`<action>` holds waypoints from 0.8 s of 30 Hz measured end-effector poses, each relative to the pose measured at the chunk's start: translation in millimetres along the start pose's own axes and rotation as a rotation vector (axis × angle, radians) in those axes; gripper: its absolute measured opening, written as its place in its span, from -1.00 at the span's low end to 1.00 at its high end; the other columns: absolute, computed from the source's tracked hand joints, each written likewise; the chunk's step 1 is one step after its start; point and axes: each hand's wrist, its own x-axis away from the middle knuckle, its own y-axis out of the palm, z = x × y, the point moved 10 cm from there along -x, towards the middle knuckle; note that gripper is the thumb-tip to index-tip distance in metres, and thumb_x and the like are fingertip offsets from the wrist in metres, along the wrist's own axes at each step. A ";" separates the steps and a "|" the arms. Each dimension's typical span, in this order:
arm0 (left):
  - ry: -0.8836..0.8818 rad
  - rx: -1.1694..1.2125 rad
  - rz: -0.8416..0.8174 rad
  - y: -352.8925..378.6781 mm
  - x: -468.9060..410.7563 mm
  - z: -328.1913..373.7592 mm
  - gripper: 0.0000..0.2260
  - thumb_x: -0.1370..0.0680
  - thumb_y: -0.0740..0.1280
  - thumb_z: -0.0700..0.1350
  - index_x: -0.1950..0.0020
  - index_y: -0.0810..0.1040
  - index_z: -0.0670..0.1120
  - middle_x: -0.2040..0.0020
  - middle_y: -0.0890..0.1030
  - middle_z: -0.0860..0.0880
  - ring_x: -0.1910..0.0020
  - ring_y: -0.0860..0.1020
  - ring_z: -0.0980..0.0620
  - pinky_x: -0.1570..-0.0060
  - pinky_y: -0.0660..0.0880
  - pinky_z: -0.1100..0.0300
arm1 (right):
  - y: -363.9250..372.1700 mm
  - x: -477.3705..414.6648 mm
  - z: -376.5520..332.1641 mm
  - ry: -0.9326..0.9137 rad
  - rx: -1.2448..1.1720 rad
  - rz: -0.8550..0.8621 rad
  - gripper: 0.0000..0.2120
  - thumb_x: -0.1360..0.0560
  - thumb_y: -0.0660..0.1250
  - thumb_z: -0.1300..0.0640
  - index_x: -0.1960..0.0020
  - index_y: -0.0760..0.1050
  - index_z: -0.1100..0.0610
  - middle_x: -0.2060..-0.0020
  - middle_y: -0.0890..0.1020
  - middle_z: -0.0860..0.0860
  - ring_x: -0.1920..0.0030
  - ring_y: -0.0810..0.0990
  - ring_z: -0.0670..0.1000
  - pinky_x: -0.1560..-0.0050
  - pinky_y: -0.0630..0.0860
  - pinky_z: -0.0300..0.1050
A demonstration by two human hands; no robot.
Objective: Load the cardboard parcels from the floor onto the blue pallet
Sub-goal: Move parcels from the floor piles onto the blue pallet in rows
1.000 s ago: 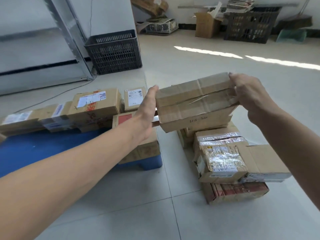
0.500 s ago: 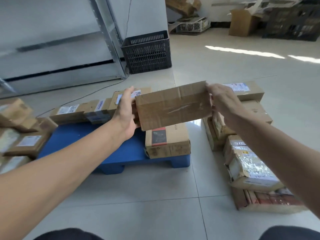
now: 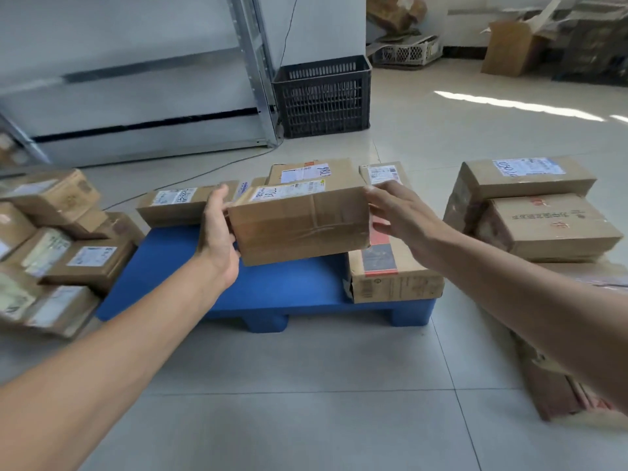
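The left hand [image 3: 217,232] and right hand [image 3: 397,212] grasp, fingers [image 3: 379,195] curled, the ends of the brown taped cardboard parcel [image 3: 299,226], held just above the blue plastic pallet [image 3: 190,266]; lowered carelessly, it could snag the red-labelled cardboard box [image 3: 390,273] alongside and slip free

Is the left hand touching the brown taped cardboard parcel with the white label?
Touching. The head view shows the left hand gripping the brown taped cardboard parcel at its left end, thumb on top, fingers beneath.
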 end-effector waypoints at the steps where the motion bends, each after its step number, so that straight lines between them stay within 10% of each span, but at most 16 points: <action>1: 0.010 -0.002 0.014 -9.1 -5.5 -1.4 -0.61 -0.59 0.22 0.33 -0.02 0.63 0.06 0.16 0.76 0.10 -0.08 0.64 -0.01 -0.12 0.52 -0.07 | 10.0 -1.7 3.9 0.006 -0.001 -0.009 -0.65 -0.69 0.22 -0.11 -0.33 0.43 0.11 -0.28 0.55 0.06 -0.31 0.52 0.10 -0.40 0.46 0.16; 9: 0.033 0.040 0.026 -52.1 -39.7 -34.9 -0.63 -0.63 0.18 0.28 0.00 0.64 0.06 0.17 0.74 0.10 0.15 0.65 0.15 0.05 0.50 0.05 | 66.7 -10.3 38.2 0.006 0.100 -0.081 -0.47 -0.66 0.25 -0.14 -0.55 0.29 0.06 -0.31 0.51 -0.10 -0.31 0.51 -0.08 -0.41 0.42 0.02; 14: -0.044 0.083 0.032 -61.7 -55.1 -72.0 -0.57 -0.64 0.20 0.25 -0.23 0.56 -0.07 -0.06 0.69 -0.02 -0.01 0.59 0.03 0.04 0.48 0.06 | 90.7 -14.3 63.9 0.097 0.091 -0.209 -0.76 -0.68 0.26 -0.01 -0.21 0.36 -0.35 0.01 0.52 -0.50 0.02 0.54 -0.52 0.11 0.44 -0.55; 19: -0.083 0.101 0.043 -65.0 -69.6 -96.1 -0.48 -0.63 0.23 0.22 -0.41 0.48 -0.12 -0.22 0.65 -0.11 -0.08 0.55 -0.02 0.14 0.49 0.11 | 102.3 -16.9 80.8 0.151 0.177 -0.262 -0.76 -0.65 0.31 0.04 -0.05 0.37 -0.31 -0.04 0.52 -0.37 0.08 0.56 -0.48 0.17 0.46 -0.51; 24: -0.116 0.099 0.045 -70.8 -76.4 -112.4 -0.50 -0.63 0.23 0.21 -0.42 0.49 -0.11 -0.31 0.63 -0.14 -0.12 0.53 0.00 0.08 0.46 0.09 | 105.8 -19.7 86.3 0.146 0.288 -0.301 -0.61 -0.62 0.34 0.05 -0.39 0.31 -0.12 -0.21 0.60 -0.12 -0.09 0.55 -0.21 0.05 0.41 -0.31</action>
